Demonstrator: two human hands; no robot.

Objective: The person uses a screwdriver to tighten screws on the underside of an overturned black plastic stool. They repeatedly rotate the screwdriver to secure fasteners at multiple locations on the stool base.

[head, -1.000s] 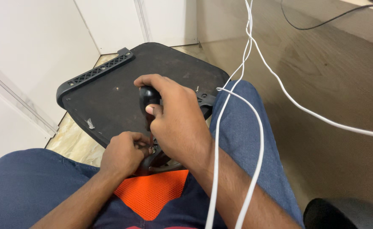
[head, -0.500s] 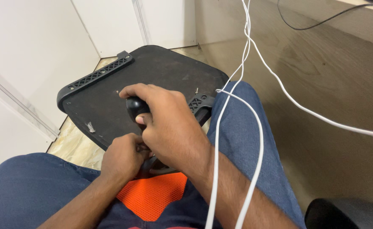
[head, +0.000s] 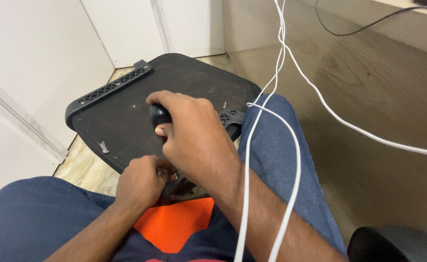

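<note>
White cabinet doors back a black chair seat panel (head: 126,121) lying across the person's lap. The right hand (head: 194,140) wraps a black screwdriver handle (head: 159,115), its shaft running down toward the body. The left hand (head: 140,182) is just below, pinched shut at the hidden tip.

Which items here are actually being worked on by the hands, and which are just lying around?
In use:
right hand gripping a black tool handle
left hand pinching at the black bracket edge
black chair seat panel

Lying about:
white cables draped over the leg
black cable on the wooden surface
orange mesh
</note>
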